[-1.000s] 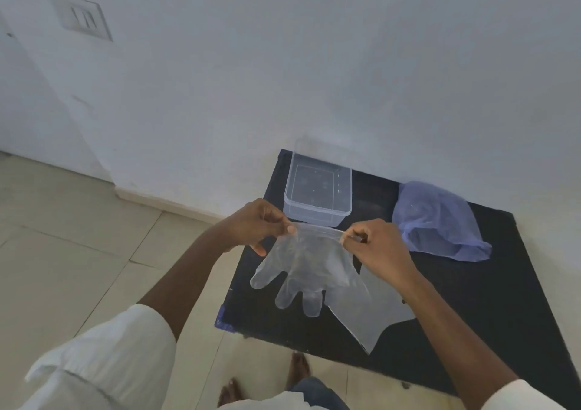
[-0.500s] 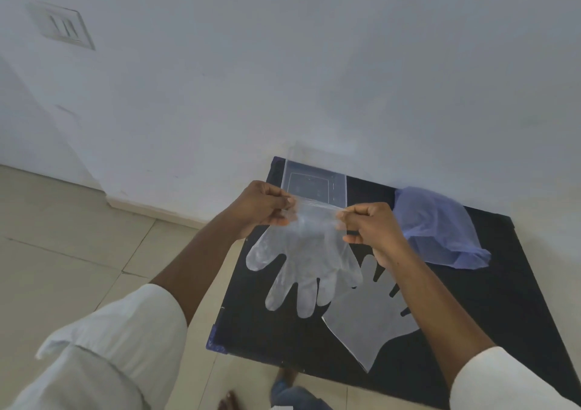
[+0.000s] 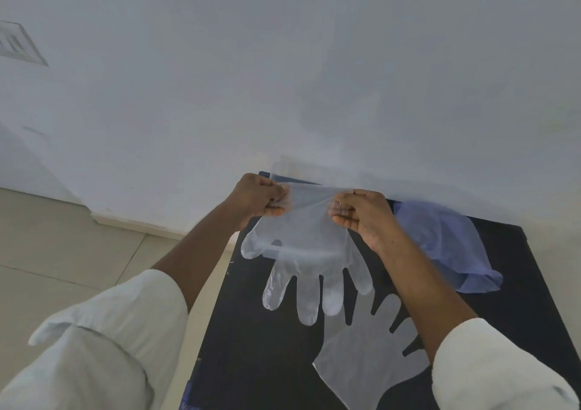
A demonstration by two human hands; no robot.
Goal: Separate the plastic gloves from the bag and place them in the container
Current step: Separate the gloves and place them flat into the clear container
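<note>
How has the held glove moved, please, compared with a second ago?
Yes. The held glove has risen toward the wall: the left hand and right hand now hold its cuff over the table's back edge, covering the container.

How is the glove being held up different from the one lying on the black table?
The held glove hangs in the air, pinched at its cuff by the left hand and right hand, fingers pointing down. The lying glove rests flat, untouched, on the table, fingers pointing away. Both are clear thin plastic.
</note>
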